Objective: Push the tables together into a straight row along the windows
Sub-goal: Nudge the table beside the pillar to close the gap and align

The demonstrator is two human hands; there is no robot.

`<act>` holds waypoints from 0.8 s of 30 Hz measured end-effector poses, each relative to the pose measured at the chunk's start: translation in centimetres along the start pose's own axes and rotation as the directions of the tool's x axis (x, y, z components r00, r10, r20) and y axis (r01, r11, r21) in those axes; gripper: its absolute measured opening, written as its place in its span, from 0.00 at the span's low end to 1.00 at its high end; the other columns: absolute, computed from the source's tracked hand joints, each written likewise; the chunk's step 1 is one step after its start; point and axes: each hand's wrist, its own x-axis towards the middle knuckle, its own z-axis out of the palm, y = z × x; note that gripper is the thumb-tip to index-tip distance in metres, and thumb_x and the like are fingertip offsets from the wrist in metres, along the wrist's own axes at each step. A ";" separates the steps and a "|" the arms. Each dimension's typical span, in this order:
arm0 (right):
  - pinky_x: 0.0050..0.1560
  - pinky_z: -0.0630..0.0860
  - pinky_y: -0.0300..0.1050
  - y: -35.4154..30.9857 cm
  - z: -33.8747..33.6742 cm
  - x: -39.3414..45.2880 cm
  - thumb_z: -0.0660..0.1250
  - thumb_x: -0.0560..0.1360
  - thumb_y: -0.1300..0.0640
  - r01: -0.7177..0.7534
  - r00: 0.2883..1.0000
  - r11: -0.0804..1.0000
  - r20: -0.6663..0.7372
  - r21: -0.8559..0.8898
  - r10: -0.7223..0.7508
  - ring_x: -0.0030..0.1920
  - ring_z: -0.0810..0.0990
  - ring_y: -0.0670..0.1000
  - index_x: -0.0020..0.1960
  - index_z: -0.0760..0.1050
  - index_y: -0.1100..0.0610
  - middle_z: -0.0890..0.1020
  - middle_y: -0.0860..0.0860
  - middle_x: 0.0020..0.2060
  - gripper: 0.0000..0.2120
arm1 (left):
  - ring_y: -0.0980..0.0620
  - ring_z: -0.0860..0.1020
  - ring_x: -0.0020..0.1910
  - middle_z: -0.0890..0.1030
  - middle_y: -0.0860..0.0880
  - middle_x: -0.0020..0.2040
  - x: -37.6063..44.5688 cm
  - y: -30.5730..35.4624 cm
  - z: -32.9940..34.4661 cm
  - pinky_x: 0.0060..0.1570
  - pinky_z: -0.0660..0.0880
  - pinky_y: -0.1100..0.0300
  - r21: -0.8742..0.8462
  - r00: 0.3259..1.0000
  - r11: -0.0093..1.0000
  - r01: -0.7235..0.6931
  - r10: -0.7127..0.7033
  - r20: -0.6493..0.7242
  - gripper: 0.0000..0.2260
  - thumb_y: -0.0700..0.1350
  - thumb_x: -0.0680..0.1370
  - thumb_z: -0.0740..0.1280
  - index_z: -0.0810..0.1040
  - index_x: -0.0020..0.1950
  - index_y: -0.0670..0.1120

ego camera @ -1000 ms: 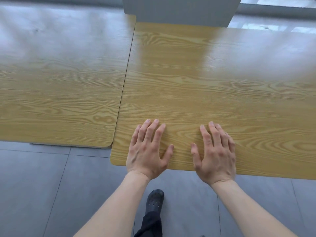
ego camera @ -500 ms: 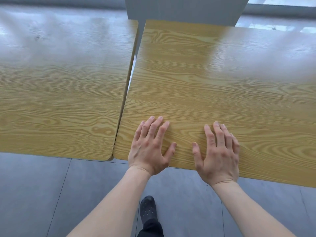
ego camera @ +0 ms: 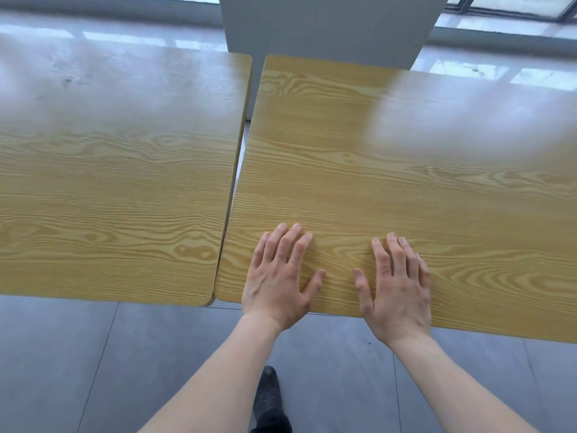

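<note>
Two light wood-grain tables stand side by side. The left table [ego camera: 118,170] lies square to me; the right table [ego camera: 390,170] is slightly skewed. Their near corners almost touch, and a narrow wedge of gap widens toward the far end. My left hand [ego camera: 279,278] lies flat, palm down with fingers spread, on the right table's near edge close to its left corner. My right hand [ego camera: 396,289] lies flat beside it on the same edge. Neither hand holds anything.
A grey pillar [ego camera: 331,26] rises just beyond the gap between the tables. A window sill and window frames [ego camera: 512,7] run along the far side. Grey floor tiles [ego camera: 78,364] spread in front, with my dark shoe [ego camera: 268,392] below the right table's edge.
The right table has slid away from me under both palms; its near edge, which stuck out past the left table's, is now about level. A gap opened at the far end.
</note>
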 end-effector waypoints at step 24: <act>0.78 0.57 0.49 0.7 -10.2 23.0 0.47 0.83 0.39 -0.051 0.993 0.991 0.113 0.121 0.038 0.80 0.59 0.54 0.80 0.61 0.54 0.65 0.53 0.79 0.31 | 0.49 0.55 0.82 0.64 0.52 0.81 22.6 -0.6 -11.7 0.80 0.45 0.51 0.066 1.000 0.998 -0.008 0.009 -0.017 0.33 0.68 0.79 0.48 0.62 0.80 0.54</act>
